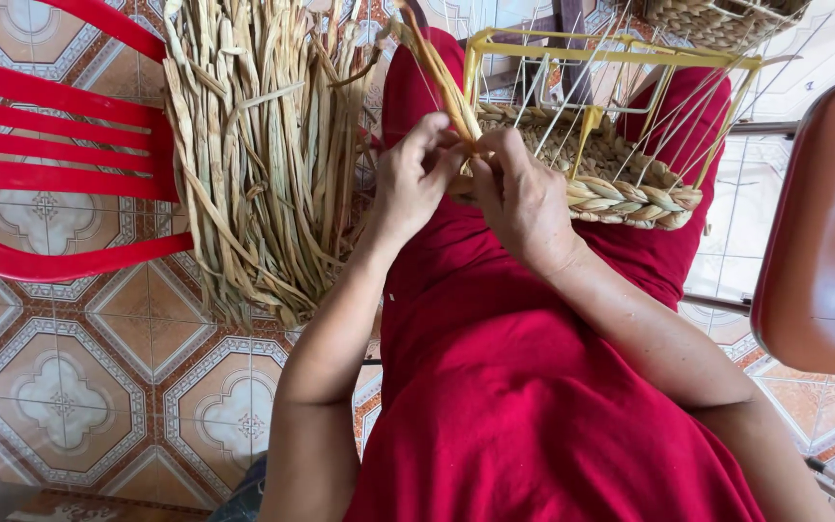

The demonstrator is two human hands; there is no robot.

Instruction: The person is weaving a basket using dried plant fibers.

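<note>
My left hand [410,184] and my right hand [517,193] meet over my lap, both pinching a twisted strand of dried straw [442,82] that rises up and to the left. The strand joins the braided rim of a half-woven basket [620,198] resting on my red-clothed knees. A yellow wire frame [572,48] stands inside the basket, with thin white wires running down to the weave. The fingertips of both hands hide the spot where the strand enters the braid.
A thick bundle of dried straw strips [263,145] lies across a red plastic chair [50,145] at my left. A brown chair seat [823,232] stands at the right. Another woven basket [727,19] sits at the top edge. Patterned floor tiles [79,387] lie below.
</note>
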